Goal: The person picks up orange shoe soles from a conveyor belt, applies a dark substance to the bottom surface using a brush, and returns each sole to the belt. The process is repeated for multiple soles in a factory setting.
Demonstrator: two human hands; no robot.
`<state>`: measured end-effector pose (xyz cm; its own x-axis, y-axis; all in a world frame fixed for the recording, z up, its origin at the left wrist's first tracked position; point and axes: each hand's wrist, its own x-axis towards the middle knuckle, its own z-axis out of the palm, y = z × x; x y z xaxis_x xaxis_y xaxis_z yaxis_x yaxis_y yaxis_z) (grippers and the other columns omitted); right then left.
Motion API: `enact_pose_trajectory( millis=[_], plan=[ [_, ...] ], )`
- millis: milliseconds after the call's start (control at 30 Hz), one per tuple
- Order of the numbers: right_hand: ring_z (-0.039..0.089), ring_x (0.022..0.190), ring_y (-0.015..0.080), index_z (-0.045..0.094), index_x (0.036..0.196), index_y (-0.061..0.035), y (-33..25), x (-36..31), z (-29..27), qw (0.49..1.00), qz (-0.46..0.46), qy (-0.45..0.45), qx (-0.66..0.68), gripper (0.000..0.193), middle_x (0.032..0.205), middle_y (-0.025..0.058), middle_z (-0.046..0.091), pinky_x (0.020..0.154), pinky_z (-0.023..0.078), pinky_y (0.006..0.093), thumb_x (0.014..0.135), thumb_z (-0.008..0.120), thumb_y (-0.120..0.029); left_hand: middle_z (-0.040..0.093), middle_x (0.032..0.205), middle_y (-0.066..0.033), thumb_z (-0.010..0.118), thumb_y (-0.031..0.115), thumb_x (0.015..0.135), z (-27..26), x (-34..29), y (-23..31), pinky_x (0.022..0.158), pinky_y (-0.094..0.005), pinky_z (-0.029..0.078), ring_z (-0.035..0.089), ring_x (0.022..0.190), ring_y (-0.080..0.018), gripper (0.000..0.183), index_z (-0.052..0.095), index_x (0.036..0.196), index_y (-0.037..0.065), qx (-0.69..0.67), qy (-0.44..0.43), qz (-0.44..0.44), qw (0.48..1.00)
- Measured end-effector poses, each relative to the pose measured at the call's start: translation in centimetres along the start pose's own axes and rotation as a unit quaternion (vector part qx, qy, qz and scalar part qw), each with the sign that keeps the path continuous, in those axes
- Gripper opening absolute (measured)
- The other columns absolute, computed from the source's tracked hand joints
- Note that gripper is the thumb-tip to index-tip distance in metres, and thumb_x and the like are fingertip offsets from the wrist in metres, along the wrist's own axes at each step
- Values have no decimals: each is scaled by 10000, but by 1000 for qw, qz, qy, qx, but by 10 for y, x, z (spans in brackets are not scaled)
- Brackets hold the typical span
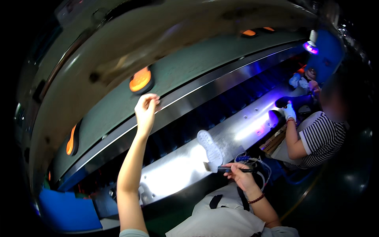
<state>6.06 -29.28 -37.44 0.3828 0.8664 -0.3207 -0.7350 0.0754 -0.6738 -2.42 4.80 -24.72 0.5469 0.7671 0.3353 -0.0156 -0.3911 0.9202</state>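
Over the near edge of the green conveyor belt hangs my left hand (146, 108), its fingers loosely bent and apart with nothing seen in them. Just beyond it lies an orange and black shoe sole (141, 81) on the belt, close to the fingertips. My right hand (241, 177) is wrapped round the black handle of a flat brush (223, 169). The brush head is at the near end of a pale grey shoe sole (210, 147) lying on the lit metal bench; whether they touch I cannot tell.
The conveyor belt (106, 122) carries more soles, one orange and black sole (72, 140) at left. A metal rail (189, 94) divides belt and bench (166, 177). At right a co-worker in a striped top (321, 140) handles a dark shoe part beneath a purple lamp (310, 47). Cables (262, 168) hang nearby.
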Motion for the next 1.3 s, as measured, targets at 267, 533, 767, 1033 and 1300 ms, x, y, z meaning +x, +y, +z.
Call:
enact_pose_trajectory(
  millis=[267,533,767,1033,1300],
  plan=[
    [573,879,126,533,1102,32,-36,47,-21,997,15,-71,-33,259,1090,125,564,741,455,206,878,456,-73,511,1078,-140,531,109,807,121,70,7,824,-305,416,513,979,-238,219,533,999,4,262,-134,252,922],
    [570,839,104,545,1106,12,-57,62,-60,999,12,-46,-13,260,954,99,610,739,453,194,877,480,-95,172,1396,-193,292,592,831,285,198,-35,1058,-369,121,137,1306,-296,786,223,1328,-12,468,-231,61,851],
    [542,756,59,556,1095,-2,-66,39,-111,994,17,102,24,269,903,71,617,674,423,160,895,467,-158,250,1363,-200,414,409,852,390,257,-24,1036,-396,187,227,1269,-330,700,137,1345,-4,497,-277,286,771],
    [546,775,92,534,1118,7,-76,37,-127,986,8,132,100,286,885,82,602,649,413,167,893,475,-160,577,908,-163,468,400,837,420,291,-40,689,-414,454,576,813,-320,378,500,911,32,348,-121,509,778],
    [549,832,87,575,1065,-29,-78,60,-105,997,8,60,56,248,961,51,599,678,428,201,894,464,-171,572,713,-131,533,456,772,306,237,-12,540,-387,452,583,618,-296,413,508,727,46,479,-161,462,729]
  ],
)
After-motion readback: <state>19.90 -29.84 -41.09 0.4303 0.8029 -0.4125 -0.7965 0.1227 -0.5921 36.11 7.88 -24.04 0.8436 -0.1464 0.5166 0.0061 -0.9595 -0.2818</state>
